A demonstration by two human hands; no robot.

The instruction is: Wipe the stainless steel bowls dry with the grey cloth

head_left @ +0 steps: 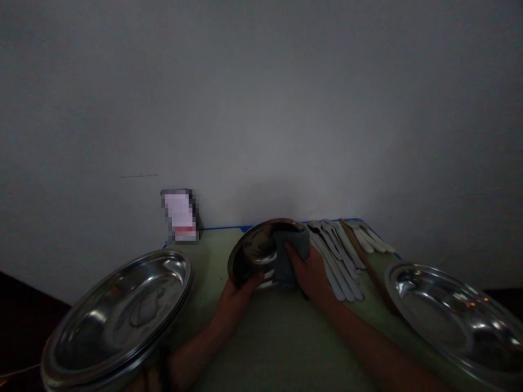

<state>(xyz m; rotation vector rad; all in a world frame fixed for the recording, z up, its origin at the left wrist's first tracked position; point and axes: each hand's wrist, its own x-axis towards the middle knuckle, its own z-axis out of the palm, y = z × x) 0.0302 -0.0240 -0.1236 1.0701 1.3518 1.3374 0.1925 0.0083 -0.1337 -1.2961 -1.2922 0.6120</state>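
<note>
A shiny metal bowl (pixel 250 251) is held up over the table, tilted so that its inside faces me. My left hand (pixel 241 288) grips its lower left rim, with the thumb over the edge and the other fingers hidden underneath. A grey-green cloth (pixel 288 253) is bunched in my right hand (pixel 308 269), pressed against the bowl's right side and draped over the rim. Close to the right hand lie several metal spoons and forks (pixel 337 261) in a row.
Stacked large metal basins (pixel 118 321) stand at the left, and another metal basin (pixel 453 321) at the right. Wooden chopsticks (pixel 362 256) and white-handled cutlery (pixel 370 239) lie at the back right. A phone with a blurred screen (pixel 180 215) leans on the wall (pixel 261 109) behind the table (pixel 261 348).
</note>
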